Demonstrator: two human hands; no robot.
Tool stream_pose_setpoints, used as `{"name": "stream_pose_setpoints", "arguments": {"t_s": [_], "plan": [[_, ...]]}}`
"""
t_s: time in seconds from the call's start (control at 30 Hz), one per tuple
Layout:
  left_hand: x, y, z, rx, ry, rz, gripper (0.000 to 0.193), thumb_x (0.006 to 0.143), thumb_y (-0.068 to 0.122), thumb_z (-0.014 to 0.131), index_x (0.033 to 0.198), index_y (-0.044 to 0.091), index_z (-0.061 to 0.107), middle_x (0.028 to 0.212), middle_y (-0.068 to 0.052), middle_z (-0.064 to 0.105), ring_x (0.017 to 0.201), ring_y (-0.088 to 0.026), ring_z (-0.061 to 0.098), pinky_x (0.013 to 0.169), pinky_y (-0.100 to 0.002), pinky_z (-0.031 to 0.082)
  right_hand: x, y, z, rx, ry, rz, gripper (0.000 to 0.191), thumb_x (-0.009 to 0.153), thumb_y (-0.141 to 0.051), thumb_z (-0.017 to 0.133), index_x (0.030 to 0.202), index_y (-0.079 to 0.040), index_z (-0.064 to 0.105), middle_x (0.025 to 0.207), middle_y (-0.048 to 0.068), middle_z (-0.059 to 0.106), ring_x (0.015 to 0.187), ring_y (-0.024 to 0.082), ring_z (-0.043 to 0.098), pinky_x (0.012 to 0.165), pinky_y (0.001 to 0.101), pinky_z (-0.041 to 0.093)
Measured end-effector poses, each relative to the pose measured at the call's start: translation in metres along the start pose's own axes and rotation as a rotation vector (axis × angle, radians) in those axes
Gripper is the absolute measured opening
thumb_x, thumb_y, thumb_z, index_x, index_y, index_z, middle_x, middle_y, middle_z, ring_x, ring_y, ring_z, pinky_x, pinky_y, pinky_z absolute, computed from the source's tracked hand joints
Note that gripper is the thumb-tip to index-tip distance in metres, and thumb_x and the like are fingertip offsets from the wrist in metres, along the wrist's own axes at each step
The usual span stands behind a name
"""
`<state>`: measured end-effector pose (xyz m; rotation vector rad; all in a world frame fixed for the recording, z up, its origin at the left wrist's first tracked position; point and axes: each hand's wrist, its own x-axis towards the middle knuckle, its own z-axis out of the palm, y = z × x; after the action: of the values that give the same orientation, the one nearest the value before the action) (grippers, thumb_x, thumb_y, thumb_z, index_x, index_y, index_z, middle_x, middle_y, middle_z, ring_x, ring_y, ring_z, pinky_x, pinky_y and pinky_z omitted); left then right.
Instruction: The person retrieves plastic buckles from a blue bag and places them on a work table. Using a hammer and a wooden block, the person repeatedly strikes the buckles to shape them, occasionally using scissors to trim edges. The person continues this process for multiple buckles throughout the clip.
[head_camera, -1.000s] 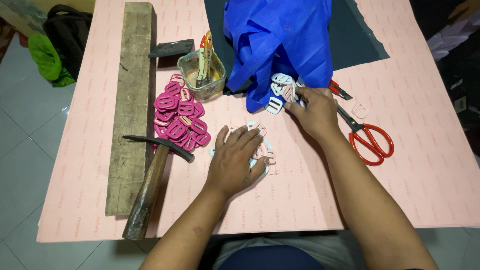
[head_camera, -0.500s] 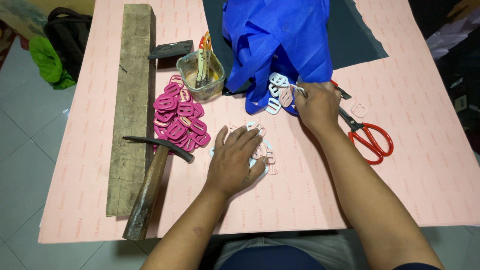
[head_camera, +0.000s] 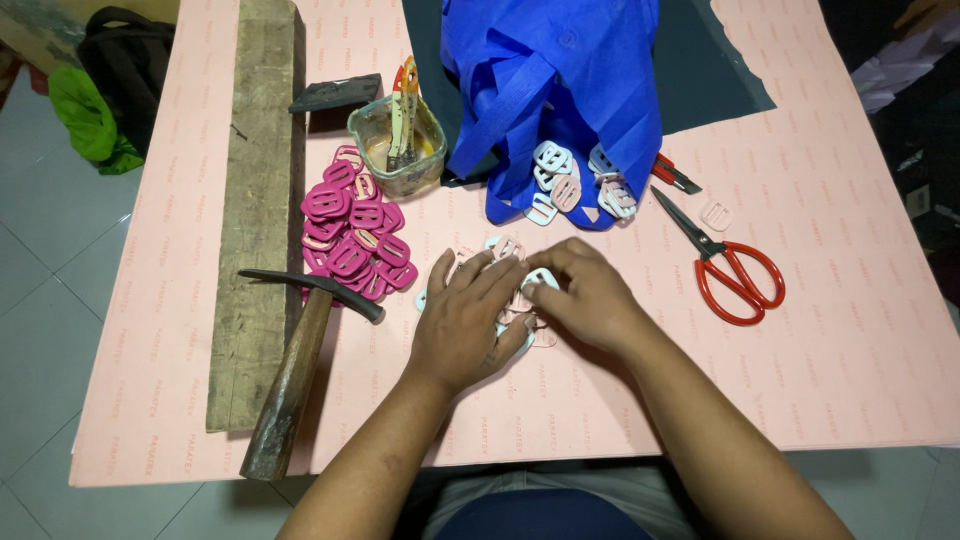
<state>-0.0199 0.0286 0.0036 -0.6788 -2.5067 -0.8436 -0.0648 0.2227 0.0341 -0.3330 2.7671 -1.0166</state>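
A small heap of pale buckles (head_camera: 512, 262) is covered by both hands at the middle of the counter (head_camera: 850, 330). The left hand (head_camera: 462, 322) lies flat on the heap, fingers spread; the right hand (head_camera: 583, 296) is curled, fingertips pinching at one buckle. A gathering or sorting step appears to be in hand; a steady pinch on single pieces is called for. Left of the heap lie pink buckles (head_camera: 352, 240), a hammer (head_camera: 300, 365) and a plank (head_camera: 252, 200); beyond it a blue bag (head_camera: 560, 90); right of it, scissors (head_camera: 725, 265).
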Motion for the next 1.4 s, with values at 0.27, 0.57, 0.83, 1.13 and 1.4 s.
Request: {"name": "stream_pose_setpoints", "arguments": {"t_s": [0.27, 0.57, 0.83, 1.13, 1.4], "plan": [[0.0, -0.001, 0.001, 0.017, -0.013, -0.014, 0.05, 0.083, 0.034, 0.07, 0.125, 0.007, 0.069, 0.134, -0.01, 0.066, 0.13, -0.031, 0.054, 0.119, -0.057, 0.026, 0.069, 0.005, -0.025, -0.454, 0.458, -0.206, 0.055, 0.072, -0.031, 0.086, 0.115, -0.001, 0.069, 0.105, 0.015, 0.067, 0.101, 0.036, 0.061, 0.086, 0.0474, 0.046], [0.001, -0.001, 0.001, -0.005, -0.015, -0.025, 0.05, 0.082, 0.034, 0.07, 0.125, 0.007, 0.068, 0.134, -0.01, 0.066, 0.13, -0.031, 0.054, 0.118, -0.057, 0.026, 0.082, 0.035, -0.026, -0.413, 0.564, -0.21, 0.021, 0.092, -0.011, 0.074, 0.113, -0.006, 0.073, 0.095, 0.015, 0.074, 0.089, 0.034, 0.069, 0.082, 0.0472, 0.053], [-0.001, -0.001, -0.001, -0.021, 0.005, -0.022, 0.049, 0.084, 0.035, 0.07, 0.125, 0.008, 0.069, 0.134, -0.01, 0.066, 0.13, -0.031, 0.055, 0.118, -0.057, 0.026, 0.054, 0.03, -0.037, 0.537, 0.515, -0.1, 0.028, 0.096, -0.005, 0.066, 0.122, 0.003, 0.064, 0.104, 0.008, 0.072, 0.09, 0.013, 0.07, 0.079, 0.0254, 0.058], [-0.001, 0.0, 0.0, -0.076, 0.016, -0.082, 0.065, 0.085, 0.039, 0.072, 0.136, 0.0, 0.058, 0.128, -0.015, 0.064, 0.131, -0.034, 0.054, 0.12, -0.057, 0.025, 0.005, 0.015, -0.002, 0.807, 0.099, 0.183, 0.022, 0.092, -0.011, 0.066, 0.111, 0.001, 0.068, 0.09, 0.011, 0.073, 0.073, 0.015, 0.068, 0.064, 0.0287, 0.056], [-0.001, -0.001, 0.0, -0.035, 0.002, 0.002, 0.051, 0.085, 0.039, 0.07, 0.126, 0.008, 0.069, 0.131, -0.011, 0.068, 0.127, -0.032, 0.057, 0.118, -0.057, 0.026, 0.0, 0.022, 0.01, -0.061, 0.205, -0.407, 0.014, 0.087, -0.016, 0.079, 0.092, -0.003, 0.077, 0.104, 0.013, 0.069, 0.098, 0.031, 0.065, 0.083, 0.0389, 0.052]]}}
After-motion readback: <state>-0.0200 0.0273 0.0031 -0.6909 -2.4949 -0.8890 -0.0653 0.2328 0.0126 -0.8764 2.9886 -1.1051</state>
